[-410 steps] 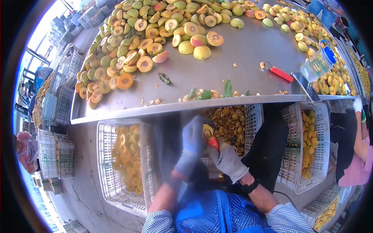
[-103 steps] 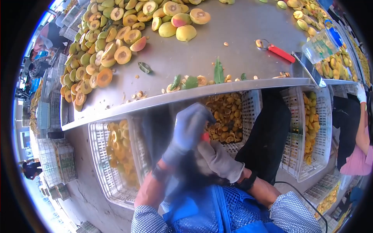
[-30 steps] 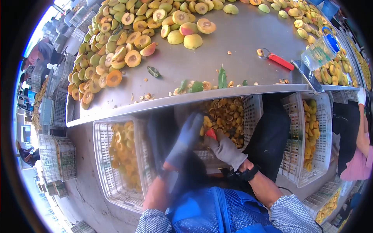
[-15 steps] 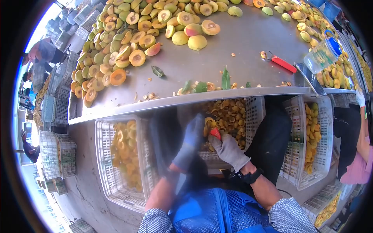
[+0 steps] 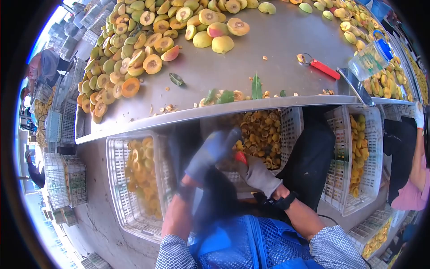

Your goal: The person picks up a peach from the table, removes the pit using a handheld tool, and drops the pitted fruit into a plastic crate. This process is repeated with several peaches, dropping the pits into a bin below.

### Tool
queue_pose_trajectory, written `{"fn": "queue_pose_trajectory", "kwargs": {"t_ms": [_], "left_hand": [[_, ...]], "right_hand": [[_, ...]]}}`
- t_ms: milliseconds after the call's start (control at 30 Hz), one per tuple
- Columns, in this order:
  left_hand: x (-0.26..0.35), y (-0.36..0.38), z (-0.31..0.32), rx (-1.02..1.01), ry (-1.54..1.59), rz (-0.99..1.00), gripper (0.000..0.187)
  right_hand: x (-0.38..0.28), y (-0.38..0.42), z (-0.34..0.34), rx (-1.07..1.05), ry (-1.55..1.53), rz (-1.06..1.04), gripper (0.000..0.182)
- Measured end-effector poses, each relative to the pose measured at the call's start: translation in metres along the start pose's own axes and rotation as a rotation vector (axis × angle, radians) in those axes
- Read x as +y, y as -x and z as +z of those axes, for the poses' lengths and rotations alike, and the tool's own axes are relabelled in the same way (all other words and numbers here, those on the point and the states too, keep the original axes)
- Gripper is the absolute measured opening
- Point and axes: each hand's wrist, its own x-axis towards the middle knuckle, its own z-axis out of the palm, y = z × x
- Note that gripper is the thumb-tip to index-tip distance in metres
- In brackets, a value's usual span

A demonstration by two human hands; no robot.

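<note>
My right hand (image 5: 260,175), in a grey glove, is closed around a red-handled tool (image 5: 241,157); only the red part shows, and its tip is hidden. My left hand (image 5: 208,152), in a blue-grey glove, is close beside it and smeared by motion. A yellow piece of fruit (image 5: 239,145) shows by the left fingertips, but whether they grip it I cannot make out. Both hands are over a white crate (image 5: 292,134) of yellow-orange fruit pieces (image 5: 262,130), below the table's front edge.
Halved stone fruit (image 5: 130,49) is heaped on the metal table (image 5: 277,49). Right of it lie a red-handled loop tool (image 5: 324,69), a phone-like slab (image 5: 356,87) and a clear blue-lidded jar (image 5: 371,60). Fruit crates flank my legs, left (image 5: 114,179) and right (image 5: 374,179). A co-worker's gloved hand (image 5: 419,115) shows far right.
My left hand has turned and its wrist has shifted left. My right hand has moved slightly left and down, still on the red-handled tool. The whole view has shifted slightly.
</note>
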Motion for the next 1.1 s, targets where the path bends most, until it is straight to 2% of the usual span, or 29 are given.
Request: {"fn": "queue_pose_trajectory", "kwargs": {"t_ms": [33, 100, 133, 200, 233, 300, 333, 367, 400, 433, 500, 533, 600, 633, 733, 800, 867, 900, 933, 967, 1000, 1033, 1100], "left_hand": [[0.001, 0.002, 0.002, 0.0, -0.004, 0.001, 0.048], [0.002, 0.006, 0.009, 0.084, 0.376, -0.015, 0.048], [-0.007, 0.005, 0.017, 0.086, 0.373, -0.008, 0.048], [-0.03, -0.002, 0.039, 0.335, 0.41, 0.41, 0.049], [-0.028, 0.0, 0.043, 0.342, 0.41, 0.416, 0.049], [-0.018, 0.007, 0.047, 0.481, 0.47, 0.543, 0.049], [-0.012, 0.012, 0.049, 0.493, 0.476, 0.418, 0.048], [-0.007, 0.01, 0.049, 0.584, 0.483, 0.526, 0.032], [-0.004, 0.01, 0.046, 0.59, 0.473, 0.525, 0.032], [-0.001, 0.013, 0.045, 0.588, 0.469, 0.52, 0.032], [0.004, 0.018, 0.041, 0.557, 0.438, 0.483, 0.032], [0.006, 0.018, 0.038, 0.53, 0.406, 0.449, 0.032], [0.005, 0.018, 0.037, 0.512, 0.431, 0.461, 0.032], [0.005, 0.018, 0.035, 0.489, 0.446, 0.473, 0.032], [0.006, 0.021, 0.028, 0.4, 0.333, 0.473, 0.034], [0.01, 0.02, 0.016, 0.372, 0.232, 0.498, 0.035], [0.01, 0.021, 0.004, 0.155, 0.107, 0.527, 0.037], [0.012, 0.02, 0.003, 0.16, 0.106, 0.533, 0.037], [0.012, 0.02, 0.001, 0.127, 0.119, 0.454, 0.039], [0.01, 0.02, 0.0, 0.097, 0.132, 0.37, 0.041], [0.001, 0.015, 0.004, 0.128, 0.263, 0.429, 0.047], [-0.003, 0.013, 0.004, 0.143, 0.256, 0.43, 0.047], [-0.006, 0.015, 0.006, 0.192, 0.462, 0.486, 0.052]], "right_hand": [[0.003, 0.0, 0.003, 0.003, -0.002, -0.001, 0.035], [-0.007, -0.007, 0.0, -0.078, -0.297, 0.171, 0.036], [-0.013, -0.007, -0.006, -0.075, -0.295, 0.164, 0.036], [-0.05, -0.002, -0.027, -0.17, -0.399, 0.332, 0.036], [-0.063, 0.0, -0.034, -0.173, -0.394, 0.325, 0.036], [-0.082, 0.001, -0.042, -0.319, -0.761, 0.483, 0.031], [-0.082, 0.001, -0.041, -0.337, -0.753, 0.463, 0.031], [-0.081, 0.004, -0.038, -0.284, -0.589, 0.345, 0.033], [-0.081, 0.003, -0.036, -0.221, -0.432, 0.23, 0.035], [-0.079, 0.0, -0.034, -0.221, -0.433, 0.219, 0.035], [-0.07, 0.0, -0.031, -0.12, -0.304, 0.01, 0.038], [-0.063, 0.001, -0.027, -0.119, -0.298, 0.013, 0.038], [-0.054, 0.003, -0.017, -0.053, -0.057, -0.189, 0.04], [-0.05, 0.005, -0.014, -0.052, -0.054, -0.185, 0.04], [-0.058, 0.006, -0.016, -0.1, -0.157, -0.079, 0.039], [-0.078, 0.009, -0.023, -0.265, -0.35, 0.365, 0.039], [-0.077, 0.014, -0.024, -0.292, -0.427, 0.392, 0.039], [-0.077, 0.015, -0.024, -0.318, -0.507, 0.416, 0.039], [-0.075, 0.014, -0.021, -0.321, -0.503, 0.407, 0.039], [-0.073, 0.014, -0.017, -0.28, -0.398, 0.368, 0.039], [-0.073, 0.012, -0.013, -0.242, -0.294, 0.324, 0.039], [-0.074, 0.009, -0.012, -0.25, -0.293, 0.311, 0.039], [-0.078, 0.009, -0.018, -0.281, -0.803, 0.485, 0.038]]}}
